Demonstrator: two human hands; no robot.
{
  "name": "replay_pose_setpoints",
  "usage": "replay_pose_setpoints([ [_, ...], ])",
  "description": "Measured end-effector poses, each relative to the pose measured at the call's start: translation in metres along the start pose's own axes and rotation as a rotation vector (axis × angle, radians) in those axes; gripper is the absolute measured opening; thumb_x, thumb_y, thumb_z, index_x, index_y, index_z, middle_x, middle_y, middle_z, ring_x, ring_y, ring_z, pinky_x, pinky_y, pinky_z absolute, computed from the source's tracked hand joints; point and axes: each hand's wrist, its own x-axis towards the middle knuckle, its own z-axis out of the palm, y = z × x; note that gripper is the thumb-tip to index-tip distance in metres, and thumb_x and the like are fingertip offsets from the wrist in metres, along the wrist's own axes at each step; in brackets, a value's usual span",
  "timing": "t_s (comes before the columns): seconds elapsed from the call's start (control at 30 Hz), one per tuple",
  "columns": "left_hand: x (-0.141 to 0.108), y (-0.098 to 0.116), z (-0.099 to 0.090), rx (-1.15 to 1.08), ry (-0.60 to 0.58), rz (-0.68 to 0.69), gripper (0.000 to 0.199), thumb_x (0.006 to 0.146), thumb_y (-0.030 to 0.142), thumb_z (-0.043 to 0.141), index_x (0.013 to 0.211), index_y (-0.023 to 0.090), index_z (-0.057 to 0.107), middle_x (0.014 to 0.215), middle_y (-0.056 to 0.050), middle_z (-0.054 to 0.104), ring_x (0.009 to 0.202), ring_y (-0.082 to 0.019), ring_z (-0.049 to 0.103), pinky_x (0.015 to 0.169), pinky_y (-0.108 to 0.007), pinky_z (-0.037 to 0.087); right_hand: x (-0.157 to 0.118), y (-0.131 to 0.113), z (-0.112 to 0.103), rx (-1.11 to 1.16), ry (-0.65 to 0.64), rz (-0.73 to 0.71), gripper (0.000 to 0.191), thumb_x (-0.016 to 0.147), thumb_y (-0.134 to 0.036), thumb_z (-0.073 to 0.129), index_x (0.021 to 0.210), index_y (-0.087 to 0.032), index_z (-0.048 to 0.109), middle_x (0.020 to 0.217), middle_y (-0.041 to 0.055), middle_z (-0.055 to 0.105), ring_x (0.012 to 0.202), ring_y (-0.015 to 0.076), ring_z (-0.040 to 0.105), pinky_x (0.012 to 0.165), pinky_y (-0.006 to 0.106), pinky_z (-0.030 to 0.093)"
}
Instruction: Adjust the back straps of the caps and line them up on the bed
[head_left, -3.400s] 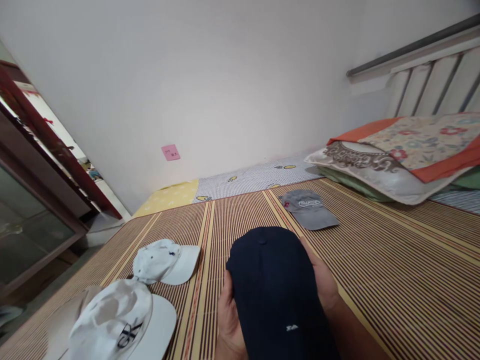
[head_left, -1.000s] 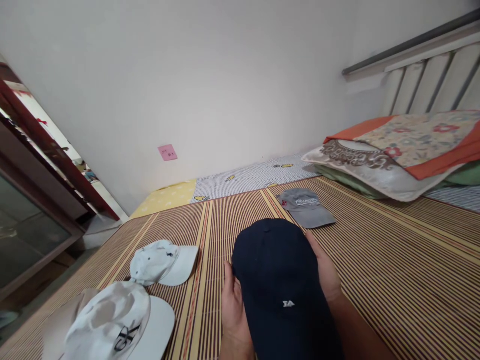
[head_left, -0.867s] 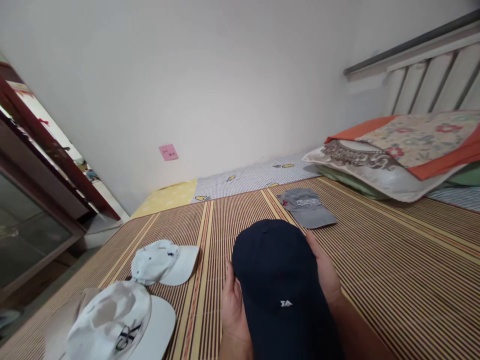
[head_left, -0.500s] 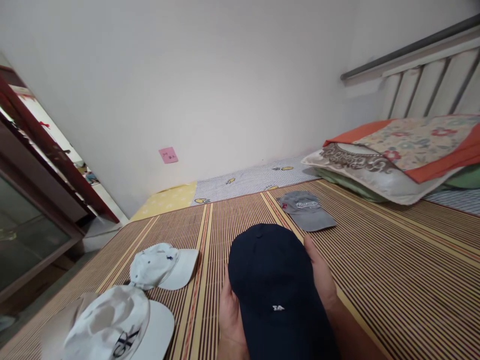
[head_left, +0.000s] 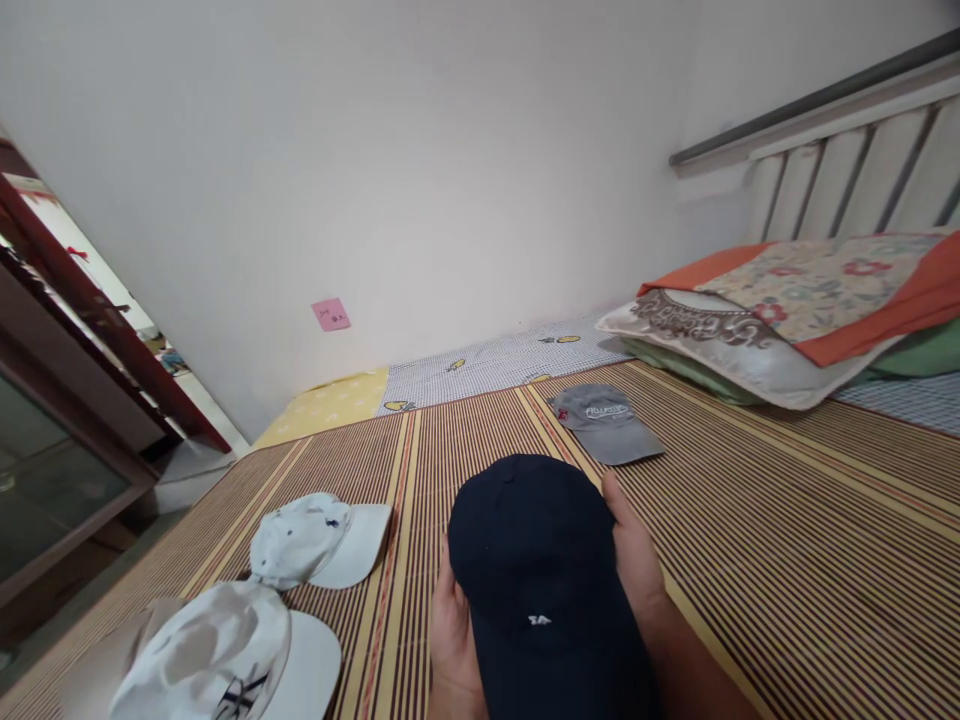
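Note:
Between my two hands is a navy blue baseball cap (head_left: pixel 536 540), its brim pointing down toward me and a small white emblem on its front. My left hand (head_left: pixel 454 630) grips the cap's left side, with fingers partly hidden beneath it. On the opposite side, my right hand (head_left: pixel 637 555) holds the edge, thumb up along the crown. A grey cap (head_left: pixel 607 425) with white lettering lies beyond the navy one. To the left rest a pale cap (head_left: pixel 319 540) with a small dark logo and a white cap (head_left: pixel 217 655) with large dark letters.
A striped bamboo mat (head_left: pixel 787 540) covers the bed. Part of a beige item (head_left: pixel 112 655) shows behind the white cap. Stacked pillows (head_left: pixel 780 320) lie at the right below a radiator (head_left: pixel 855 170). A pink note (head_left: pixel 331 315) is stuck on the wall; a doorway stands at left.
The view has shifted slightly, so most things appear a little further left. Both hands keep their hold on the navy cap, which stays in nearly the same pose.

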Motion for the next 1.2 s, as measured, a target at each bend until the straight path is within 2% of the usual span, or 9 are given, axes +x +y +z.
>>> replay_pose_setpoints([
  [0.1,0.002,-0.001,0.005,-0.007,0.006,0.005,0.074,0.104,0.057,0.0,0.154,0.027,0.046,0.157,-0.004,0.053,0.15,-0.02,0.044,0.131,-0.038,0.003,0.002,0.0,-0.004,-0.004,0.003,-0.016,0.084,0.099,-0.073,0.018,0.121,-0.017,0.076,0.133,0.0155,0.074,0.144,0.0302,0.052,0.123,0.055,0.031],
  [0.3,0.0,0.007,0.005,-0.011,0.054,-0.051,0.076,0.102,0.066,0.006,0.153,0.028,0.048,0.153,-0.006,0.058,0.151,-0.025,0.042,0.131,-0.044,0.002,0.009,0.012,-0.008,-0.069,-0.007,-0.169,0.076,0.096,-0.077,0.037,0.137,-0.019,0.066,0.142,0.0142,0.069,0.145,0.0302,0.05,0.123,0.058,0.031],
  [0.4,-0.004,0.014,0.003,-0.004,0.094,-0.05,0.079,0.099,0.071,0.011,0.154,0.026,0.047,0.156,-0.009,0.055,0.155,-0.029,0.036,0.131,-0.048,0.003,0.012,0.022,-0.006,-0.07,-0.015,-0.152,0.075,0.097,-0.073,0.04,0.141,-0.017,0.063,0.143,0.016,0.067,0.145,0.031,0.05,0.123,0.058,0.03],
  [0.47,-0.006,0.017,0.004,-0.004,0.115,-0.033,0.077,0.1,0.068,0.011,0.156,0.025,0.043,0.159,-0.009,0.052,0.156,-0.029,0.032,0.131,-0.049,0.003,0.015,0.028,-0.007,-0.054,-0.021,-0.117,0.074,0.098,-0.071,0.04,0.14,-0.016,0.064,0.144,0.0171,0.066,0.146,0.0317,0.05,0.124,0.058,0.028],
  [0.6,-0.005,0.019,0.009,0.007,0.183,0.018,0.072,0.102,0.064,0.012,0.156,0.028,0.044,0.158,-0.005,0.053,0.157,-0.028,0.031,0.131,-0.046,0.01,0.021,0.037,-0.017,-0.032,-0.018,0.014,0.067,0.102,-0.066,0.036,0.132,-0.017,0.071,0.141,0.0148,0.069,0.146,0.0296,0.05,0.126,0.056,0.025],
  [0.8,0.002,0.008,0.017,0.029,0.264,0.078,0.076,0.096,0.076,0.019,0.153,0.034,0.048,0.157,-0.002,0.055,0.155,-0.031,0.034,0.13,-0.05,0.017,0.021,0.028,-0.03,-0.116,-0.027,-0.056,0.064,0.1,-0.068,0.039,0.13,-0.021,0.072,0.14,0.0099,0.07,0.145,0.0262,0.051,0.125,0.054,0.03],
  [0.93,0.007,-0.003,0.028,0.007,0.258,0.028,0.073,0.098,0.072,0.025,0.148,0.03,0.058,0.156,-0.007,0.057,0.155,-0.034,0.035,0.129,-0.055,0.016,0.014,0.018,-0.022,-0.116,-0.024,-0.105,0.062,0.1,-0.067,0.041,0.133,-0.024,0.07,0.139,0.0088,0.071,0.143,0.028,0.053,0.123,0.057,0.034],
  [1.03,0.013,-0.011,0.04,-0.036,0.202,-0.041,0.073,0.101,0.069,0.025,0.142,0.024,0.064,0.153,-0.011,0.059,0.154,-0.035,0.035,0.129,-0.058,0.011,0.008,0.011,-0.014,-0.115,-0.025,-0.129,0.063,0.099,-0.068,0.041,0.132,-0.024,0.071,0.138,0.0098,0.072,0.142,0.0303,0.055,0.121,0.059,0.035],
  [1.2,0.019,-0.012,0.053,-0.053,0.106,-0.133,0.082,0.099,0.072,0.017,0.146,0.02,0.06,0.154,-0.012,0.057,0.156,-0.033,0.031,0.13,-0.055,0.006,0.005,0.004,-0.007,-0.123,-0.005,-0.172,0.058,0.097,-0.069,0.047,0.128,-0.028,0.073,0.136,0.0088,0.073,0.142,0.0317,0.054,0.122,0.058,0.035],
])
